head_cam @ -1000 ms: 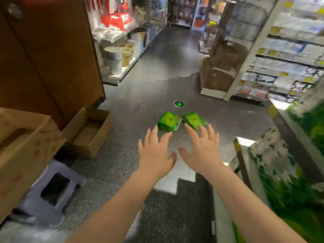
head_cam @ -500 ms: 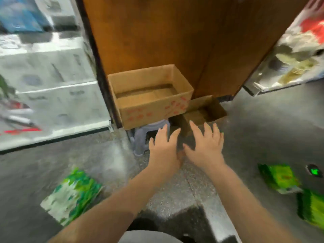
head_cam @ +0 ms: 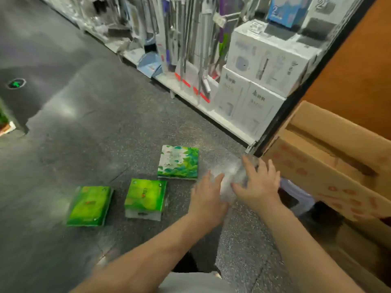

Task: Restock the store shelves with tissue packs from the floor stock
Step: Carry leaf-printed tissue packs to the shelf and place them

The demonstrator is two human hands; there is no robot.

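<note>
While both bare arms reach forward over the grey speckled floor point(head_cam: 88, 127), the left hand point(head_cam: 208, 194) and the right hand point(head_cam: 261, 185) hover side by side, palms down, holding nothing; their fingers point(head_cam: 247, 166) are straight and loosely spread, though blur softens the tips. Three tissue packs lie flat on the floor, all to the left of the left hand. Nearest to it is the leaf-print pack point(head_cam: 178, 162), white and green, just up and left of the hand's fingertips and apart from them. Down and left of that pack sits the middle pack point(head_cam: 145, 198), bright green with a clear lower edge, close to the leaf-print pack's corner but whether they touch cannot be told. Farther left again lies the third pack point(head_cam: 90, 205), also bright green, with a narrow gap of floor between it and the middle one. Right of the right hand a cardboard box point(head_cam: 330, 166) with red print stands open, and below it a pale stool point(head_cam: 296, 197) shows partly. Beyond the hands, a low shelf point(head_cam: 224, 121) carries white boxes point(head_cam: 264, 66) stacked in two tiers, with long metal handles point(head_cam: 186, 39) left of them.
</note>
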